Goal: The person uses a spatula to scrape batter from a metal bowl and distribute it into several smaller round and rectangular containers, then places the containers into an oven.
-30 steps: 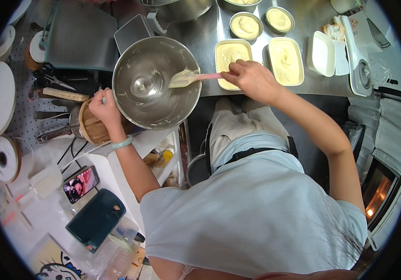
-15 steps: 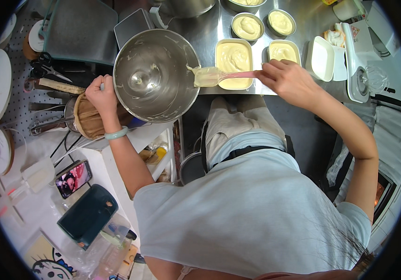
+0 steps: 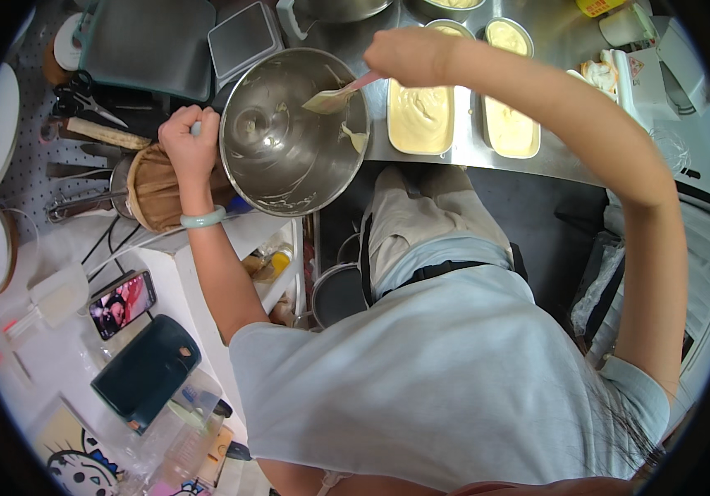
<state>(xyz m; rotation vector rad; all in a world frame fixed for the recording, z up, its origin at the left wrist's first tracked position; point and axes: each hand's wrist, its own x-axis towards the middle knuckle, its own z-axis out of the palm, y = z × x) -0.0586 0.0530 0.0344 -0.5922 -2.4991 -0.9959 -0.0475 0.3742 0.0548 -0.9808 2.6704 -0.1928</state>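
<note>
My left hand (image 3: 189, 145) is closed around the side handle of a large steel mixing bowl (image 3: 268, 169), which is tilted so its inside shows. Thin streaks of pale batter cling to the bowl's wall, with a thicker smear near the right rim. My right hand (image 3: 408, 58) grips the pink handle of a spatula (image 3: 327, 102), whose batter-coated blade is inside the bowl. Right of the bowl stand two rectangular pans, a larger one (image 3: 421, 124) and a smaller one (image 3: 513, 128), both filled with pale yellow batter. Round tins of batter (image 3: 508, 35) are behind them, partly covered by my right forearm.
A flat grey scale (image 3: 243, 40) and a glass tray (image 3: 150, 50) are beyond the bowl. Scissors (image 3: 86, 97) and a brown cloth-lined container (image 3: 156, 188) are at left. A phone (image 3: 123, 304) stands on the white surface. A whisk (image 3: 669, 150) is at right.
My right hand has swung left and away from me, bringing the spatula from over the pans into the bowl. The bowl has shifted slightly right in view.
</note>
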